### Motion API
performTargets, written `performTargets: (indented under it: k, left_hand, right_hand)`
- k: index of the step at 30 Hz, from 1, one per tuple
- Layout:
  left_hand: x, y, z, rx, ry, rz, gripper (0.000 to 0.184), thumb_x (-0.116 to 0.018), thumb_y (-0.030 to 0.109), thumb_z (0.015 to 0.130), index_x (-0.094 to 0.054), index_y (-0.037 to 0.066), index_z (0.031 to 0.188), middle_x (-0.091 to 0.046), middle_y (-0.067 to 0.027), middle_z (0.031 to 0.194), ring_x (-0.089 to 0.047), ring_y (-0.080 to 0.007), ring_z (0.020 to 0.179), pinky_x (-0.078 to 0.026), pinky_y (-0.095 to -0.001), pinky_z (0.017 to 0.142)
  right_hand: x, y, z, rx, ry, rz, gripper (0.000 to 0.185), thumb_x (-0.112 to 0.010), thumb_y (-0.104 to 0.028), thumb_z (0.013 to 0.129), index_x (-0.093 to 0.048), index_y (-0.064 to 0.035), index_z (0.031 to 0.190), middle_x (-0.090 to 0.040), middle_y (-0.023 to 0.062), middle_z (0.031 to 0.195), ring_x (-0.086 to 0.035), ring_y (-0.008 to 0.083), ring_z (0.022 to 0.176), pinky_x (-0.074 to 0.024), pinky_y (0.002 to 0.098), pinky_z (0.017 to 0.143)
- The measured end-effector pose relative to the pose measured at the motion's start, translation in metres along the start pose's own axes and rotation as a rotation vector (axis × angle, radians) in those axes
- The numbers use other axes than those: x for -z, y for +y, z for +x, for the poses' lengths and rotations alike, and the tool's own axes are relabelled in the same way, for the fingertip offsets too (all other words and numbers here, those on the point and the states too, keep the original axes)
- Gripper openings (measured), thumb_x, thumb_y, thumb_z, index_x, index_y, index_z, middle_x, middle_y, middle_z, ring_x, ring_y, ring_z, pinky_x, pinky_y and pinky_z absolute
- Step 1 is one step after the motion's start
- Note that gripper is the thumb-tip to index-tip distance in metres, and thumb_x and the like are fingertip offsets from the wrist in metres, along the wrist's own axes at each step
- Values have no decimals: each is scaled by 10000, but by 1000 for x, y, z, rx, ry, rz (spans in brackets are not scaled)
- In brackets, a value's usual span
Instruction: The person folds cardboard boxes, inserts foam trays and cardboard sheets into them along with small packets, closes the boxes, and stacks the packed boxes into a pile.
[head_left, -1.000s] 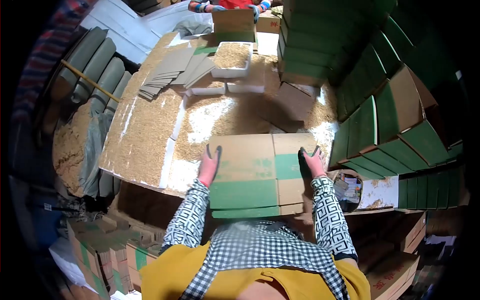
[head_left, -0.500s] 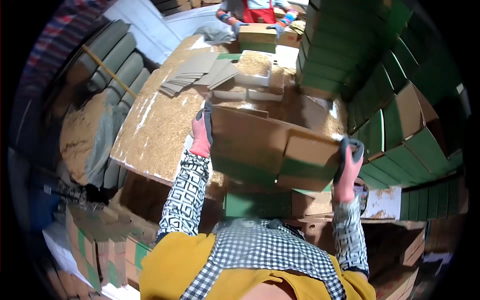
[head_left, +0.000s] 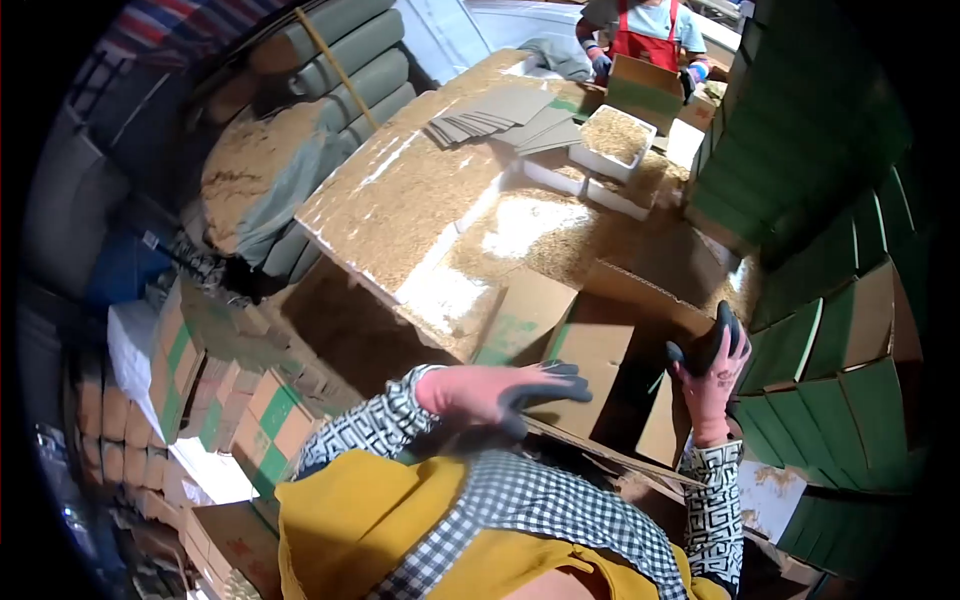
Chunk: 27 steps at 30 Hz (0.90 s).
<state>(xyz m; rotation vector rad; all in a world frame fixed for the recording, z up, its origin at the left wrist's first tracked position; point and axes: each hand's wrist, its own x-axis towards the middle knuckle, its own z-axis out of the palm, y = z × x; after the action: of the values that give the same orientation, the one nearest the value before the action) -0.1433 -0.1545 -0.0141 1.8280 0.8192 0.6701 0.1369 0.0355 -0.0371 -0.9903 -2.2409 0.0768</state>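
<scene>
A cardboard carton point(head_left: 590, 365) stands opened out in front of me at the near edge of the table, flaps spread and its dark inside showing. My left hand point(head_left: 505, 395), in a pink and dark grey glove, reaches over the near left flap with fingers stretched out; whether it touches the board I cannot tell. At the carton's right side is my right hand point(head_left: 712, 375), gloved the same way, thumb and fingers apart beside the far right edge.
Wood-shaving-like bits cover the table point(head_left: 400, 190). Grey cardboard sheets point(head_left: 510, 115) lie beside a white tray point(head_left: 615, 140) filled with the bits. Across the table a person in a red apron point(head_left: 645, 45) handles another carton point(head_left: 645, 95). Green cartons point(head_left: 800, 170) are stacked at right.
The flat-held carton has been opened out and lowered towards me. My left hand has let go of its left edge and come down near the flaps. The view has turned.
</scene>
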Motion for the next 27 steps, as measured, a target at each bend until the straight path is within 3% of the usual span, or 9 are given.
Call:
performTargets:
  k: [3, 6, 8, 12, 15, 20, 23, 25, 27]
  left_hand:
    - [-29, -5, -1, 227, 266, 147, 777, -735, 333, 754, -399, 62, 1399, -286, -153, 1499, -232, -294, 1397, -175, -436, 1146]
    - [-23, -21, 16, 333, 1032, -350, 720, -777, 256, 728, -450, 22, 1325, -427, -138, 1379, -386, -239, 1294, -295, -361, 1097]
    - [2, -44, 3, 288, 1269, 260, 742, -791, 270, 706, -454, -1, 1309, -495, -188, 1299, -469, -280, 1222, -362, -349, 1048]
    - [23, -31, -11, 776, 577, -419, 593, -707, 352, 809, -520, 4, 1252, -562, -80, 1225, -506, -160, 1143, -370, -279, 998]
    - [23, -50, -41, 432, 617, -863, 532, -470, 394, 962, -474, 12, 1333, -543, -60, 1296, -511, -141, 1175, -364, -287, 1027]
    - [42, 2, -28, -173, 566, -497, 894, -589, 521, 871, -203, -25, 1463, -288, -129, 1507, -351, -263, 1343, -272, -342, 1102]
    - [45, -42, 10, 447, 638, -190, 898, -668, 455, 830, -244, -53, 1438, -306, -198, 1483, -340, -283, 1344, -259, -334, 1108]
    - [34, -86, 27, 487, 671, -328, 869, -654, 453, 840, -264, -56, 1426, -324, -222, 1466, -324, -278, 1353, -249, -330, 1113]
    - [18, -103, 40, 414, 823, -439, 835, -635, 448, 858, -275, -52, 1422, -350, -217, 1449, -326, -266, 1351, -252, -332, 1111]
  right_hand:
    - [-22, 1, 5, -64, 23, -83, 867, -817, -286, 617, -417, -37, 1344, -434, 195, 1286, -386, 387, 1208, -218, 539, 1077]
    - [26, -21, 22, -266, -203, 960, 865, -772, -289, 684, -372, -40, 1409, -421, 181, 1386, -344, 326, 1328, -209, 507, 1109]
    - [40, 6, -26, 209, -329, 725, 945, -779, -416, 632, -375, -110, 1430, -356, 237, 1433, -307, 429, 1334, -195, 514, 1115]
    - [24, -18, -96, 632, -638, 313, 468, -765, -360, 615, -632, -210, 1038, -468, 200, 1306, -414, 427, 1222, -238, 645, 1033]
    - [3, 2, -82, 773, -381, 263, 448, -783, -364, 593, -633, -249, 998, -466, 216, 1300, -436, 439, 1182, -317, 609, 1001]
    - [38, 11, -53, -631, -358, 1610, 464, -544, -288, 930, -471, -64, 1330, -460, 126, 1370, -439, 320, 1254, -357, 455, 1040]
    - [-44, 142, -124, -1191, -534, 1467, 442, -350, -235, 1019, -356, -10, 1399, -478, 75, 1359, -483, 195, 1201, -377, 263, 1017]
    - [-14, 71, -36, -1383, -526, 806, 430, -444, -315, 983, -468, -63, 1330, -574, 77, 1230, -589, 172, 1012, -500, 275, 818]
    - [11, 59, -24, -1078, -365, 1349, 544, -474, -363, 960, -354, -131, 1439, -492, 112, 1341, -589, 155, 1019, -513, 251, 741]
